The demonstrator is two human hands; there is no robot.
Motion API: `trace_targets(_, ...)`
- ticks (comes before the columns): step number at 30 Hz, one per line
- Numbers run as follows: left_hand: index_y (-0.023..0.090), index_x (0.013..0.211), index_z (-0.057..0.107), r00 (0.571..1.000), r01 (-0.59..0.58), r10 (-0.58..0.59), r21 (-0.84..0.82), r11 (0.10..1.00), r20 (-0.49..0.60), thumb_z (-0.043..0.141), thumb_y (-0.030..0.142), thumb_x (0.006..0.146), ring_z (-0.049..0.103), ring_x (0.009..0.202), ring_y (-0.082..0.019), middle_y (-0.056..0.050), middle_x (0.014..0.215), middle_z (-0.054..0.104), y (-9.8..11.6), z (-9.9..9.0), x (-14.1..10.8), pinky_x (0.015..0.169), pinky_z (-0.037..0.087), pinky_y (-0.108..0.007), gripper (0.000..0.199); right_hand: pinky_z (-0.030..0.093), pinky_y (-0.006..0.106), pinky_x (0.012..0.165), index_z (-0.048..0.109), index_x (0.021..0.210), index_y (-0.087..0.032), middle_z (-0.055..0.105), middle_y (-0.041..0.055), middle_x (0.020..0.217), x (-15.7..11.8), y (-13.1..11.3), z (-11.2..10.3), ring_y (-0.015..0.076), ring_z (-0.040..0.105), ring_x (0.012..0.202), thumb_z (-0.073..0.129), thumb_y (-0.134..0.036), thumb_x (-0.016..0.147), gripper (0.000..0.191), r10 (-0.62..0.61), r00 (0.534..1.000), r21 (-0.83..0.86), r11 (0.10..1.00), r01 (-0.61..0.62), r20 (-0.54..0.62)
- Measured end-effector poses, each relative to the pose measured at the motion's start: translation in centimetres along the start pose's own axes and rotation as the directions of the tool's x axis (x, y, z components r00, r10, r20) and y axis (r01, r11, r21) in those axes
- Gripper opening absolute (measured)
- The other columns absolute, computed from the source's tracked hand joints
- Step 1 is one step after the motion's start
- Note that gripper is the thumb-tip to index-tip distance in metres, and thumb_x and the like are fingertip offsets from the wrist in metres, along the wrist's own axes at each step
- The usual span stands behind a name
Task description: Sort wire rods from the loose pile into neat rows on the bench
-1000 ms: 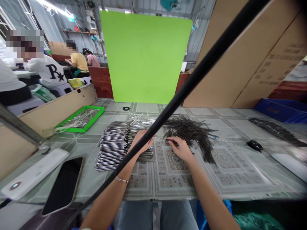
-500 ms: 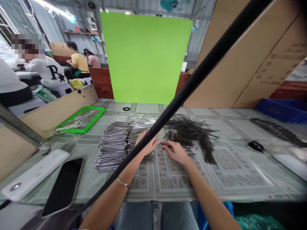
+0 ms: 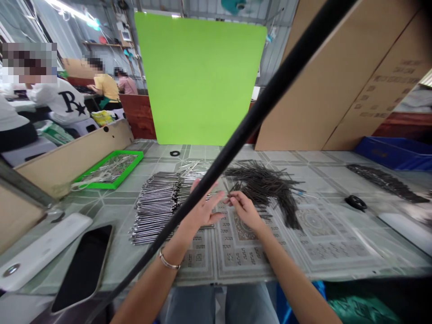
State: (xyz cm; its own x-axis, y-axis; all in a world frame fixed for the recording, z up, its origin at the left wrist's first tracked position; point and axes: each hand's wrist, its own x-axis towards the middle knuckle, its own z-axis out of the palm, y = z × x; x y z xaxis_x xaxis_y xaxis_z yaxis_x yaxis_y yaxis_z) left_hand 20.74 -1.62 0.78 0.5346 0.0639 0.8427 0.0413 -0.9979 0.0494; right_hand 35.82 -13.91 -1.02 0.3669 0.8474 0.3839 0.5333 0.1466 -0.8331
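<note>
My left hand (image 3: 204, 210) is held with its fingers spread, over the right edge of the shiny metal rods (image 3: 157, 207), and nothing shows in its grasp. The black bar partly covers it. My right hand (image 3: 243, 208) is closed in a pinch on a thin dark rod whose end points up and left. Just beyond that hand lies a loose pile of dark rods (image 3: 270, 180). Brighter loose rods (image 3: 195, 167) lie behind the neat rows of shiny ones.
A thick black bar (image 3: 249, 128) crosses the view diagonally. On the left are a green tray (image 3: 118, 182), a phone (image 3: 84, 265) and a white device (image 3: 43, 252). A blue bin (image 3: 394, 155) and a black coil (image 3: 356, 203) are on the right. People sit beyond the left board.
My left hand has come away from the right fingertips and its fingers have spread. A dark rod now shows standing out from my right fingers. The whole view has shifted slightly.
</note>
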Motion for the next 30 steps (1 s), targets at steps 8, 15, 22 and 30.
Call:
trace_targets(8,0.021,0.111,0.049,0.976,0.205,-0.205,-0.009,0.979,-0.07,0.028,0.063,0.081,0.039,0.117,-0.028,-0.013,0.12,0.047,-0.4,0.4,0.2,0.103,0.021,-0.05,0.056,0.049,0.034,0.078,0.045,0.094,-0.022,0.068,0.0059,0.082,0.4,0.3,-0.4,0.0168,0.064,0.08,0.047,-0.043,0.085,0.023,0.015,0.969,0.18,0.983,0.03,-0.245)
trace_targets(15,0.019,0.112,0.046,0.934,0.118,-0.103,0.023,0.993,-0.341,0.027,0.048,0.088,0.043,0.112,-0.025,-0.013,0.116,0.047,-2.9,-1.1,1.2,0.097,0.028,-0.045,0.042,0.05,0.034,0.077,0.051,0.096,-0.02,0.067,0.0061,0.084,0.3,0.9,-0.3,0.0169,0.063,0.081,0.047,-0.039,0.086,0.022,-0.034,0.973,0.033,0.999,0.043,-0.226)
trace_targets(22,0.015,0.111,0.045,0.775,0.404,-0.33,0.021,0.915,-0.54,0.02,0.047,0.091,0.041,0.111,-0.025,-0.016,0.115,0.047,-6.0,-3.1,1.0,0.096,0.029,-0.044,0.046,0.048,0.033,0.077,0.062,0.09,-0.02,0.061,0.0069,0.089,2.8,-0.6,1.8,0.018,0.057,0.085,0.046,-0.025,0.087,0.017,-0.251,0.966,-0.352,0.9,0.257,0.062)
trace_targets(30,0.014,0.104,0.05,0.838,0.445,-0.382,0.082,0.892,-0.388,0.023,0.043,0.091,0.045,0.107,-0.024,-0.015,0.11,0.052,-6.1,-2.1,0.7,0.093,0.032,-0.041,0.041,0.043,0.033,0.08,0.065,0.087,-0.017,0.061,0.0054,0.082,6.1,-0.4,6.4,0.0175,0.054,0.084,0.053,-0.018,0.083,0.013,-0.256,0.918,-0.475,0.794,0.379,0.304)
